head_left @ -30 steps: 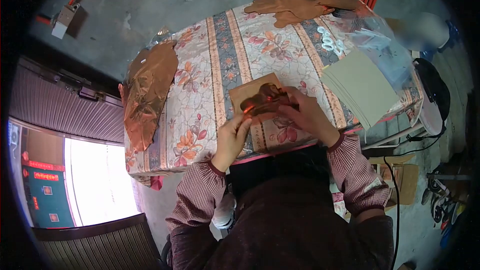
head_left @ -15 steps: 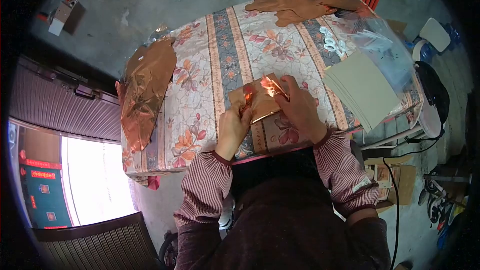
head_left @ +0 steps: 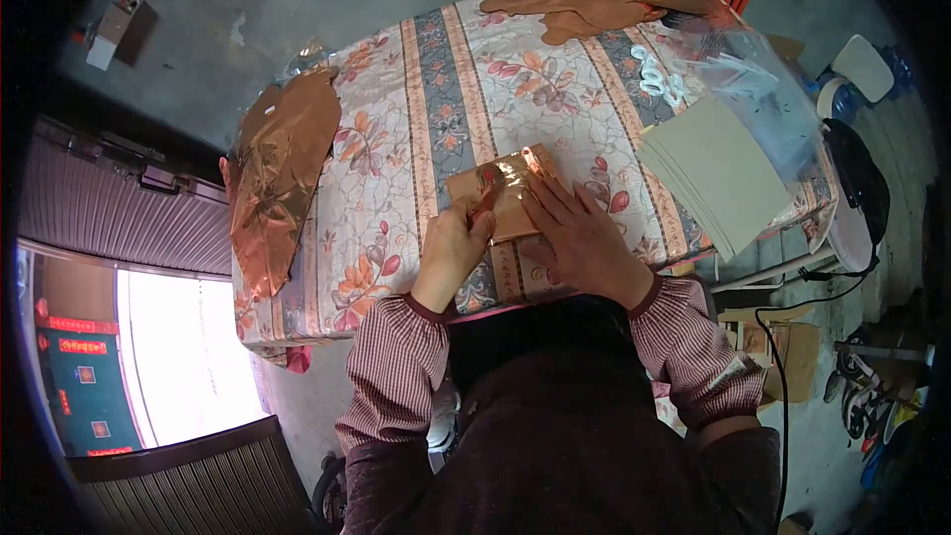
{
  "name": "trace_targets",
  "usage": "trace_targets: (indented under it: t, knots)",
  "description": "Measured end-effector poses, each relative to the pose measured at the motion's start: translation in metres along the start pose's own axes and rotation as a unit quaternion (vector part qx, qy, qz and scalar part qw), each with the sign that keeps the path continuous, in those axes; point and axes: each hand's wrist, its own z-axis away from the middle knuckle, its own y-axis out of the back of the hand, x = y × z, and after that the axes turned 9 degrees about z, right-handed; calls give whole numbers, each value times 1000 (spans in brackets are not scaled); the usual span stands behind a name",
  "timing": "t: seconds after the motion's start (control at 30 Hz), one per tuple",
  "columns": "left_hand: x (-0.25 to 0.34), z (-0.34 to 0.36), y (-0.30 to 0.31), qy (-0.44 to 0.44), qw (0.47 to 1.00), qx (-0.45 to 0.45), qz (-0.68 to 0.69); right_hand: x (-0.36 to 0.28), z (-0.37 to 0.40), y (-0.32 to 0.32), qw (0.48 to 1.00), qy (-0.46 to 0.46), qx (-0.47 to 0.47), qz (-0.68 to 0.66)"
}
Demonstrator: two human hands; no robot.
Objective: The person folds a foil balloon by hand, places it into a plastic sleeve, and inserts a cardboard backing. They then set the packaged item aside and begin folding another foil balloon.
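The foil-covered card (head_left: 503,194), a small brown rectangle with shiny copper foil across its face, lay flat on the floral tablecloth (head_left: 446,89) near the table's near edge, directly in front of the person. Its long axis ran roughly across the person's body, the right end angled a little away and the left end a little closer. The left hand (head_left: 451,250) was curled almost closed at the card's left end, with thumb and fingertips pinched on that edge. The right hand (head_left: 584,238) was open and flat, fingers spread and pointing away and to the left. It pressed down on the right part of the card and covered its near right corner. A fanned stack of grey-green cards (head_left: 713,173) sat to the right, well apart from the hands, partly under a clear plastic bag (head_left: 758,89), with some white rings (head_left: 654,79) beside the bag. A crumpled pile of copper foil sheets (head_left: 282,173) hung over the table's left edge, and more copper foil (head_left: 594,0) lay at the far edge.
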Motion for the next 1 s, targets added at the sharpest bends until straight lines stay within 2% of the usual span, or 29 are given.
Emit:
trace_targets:
  t: [0.17,0.23,0.3,0.33,0.37,0.4,0.43,0.47,0.53,0.67,0.73,0.83,0.93,0.97,1.0]
  knots:
    - [-40,-4,-4,5,997,4,82,-1,2,-4,1000,-6,12,14]
    - [-32,3,3,12,993,2,116,-1,2,-5,1000,-6,16,15]
    - [-19,22,11,25,982,59,175,-1,3,-6,1000,-10,20,16]
    - [-14,29,12,27,983,59,173,0,3,-8,1000,-10,20,13]
    - [-9,36,10,-76,987,125,61,1,4,-10,1000,-7,23,15]
    - [-2,42,7,-176,965,188,-52,1,5,-11,1000,-4,25,17]
    - [9,47,6,-206,973,95,-40,1,6,-11,1000,-2,23,16]
    - [14,47,-6,-202,974,99,-40,1,5,-10,1000,3,6,27]
    - [22,43,-28,-284,954,5,-95,3,2,-7,999,11,-9,39]
    - [25,45,-30,-238,957,-43,-157,4,3,1,999,22,-14,26]
    - [27,49,-22,-215,967,-87,-102,1,3,2,998,27,-22,43]
    - [23,50,-17,-200,968,-124,-91,-1,-1,3,1000,-16,-1,16]
    - [16,46,-11,-160,974,-146,-70,-1,-1,6,1000,-21,6,8]
    - [11,45,-11,-163,976,-110,-92,-1,-2,5,1000,-23,3,2]
    - [0,44,-10,-164,976,-111,-92,-2,-1,5,1000,-24,0,-4]
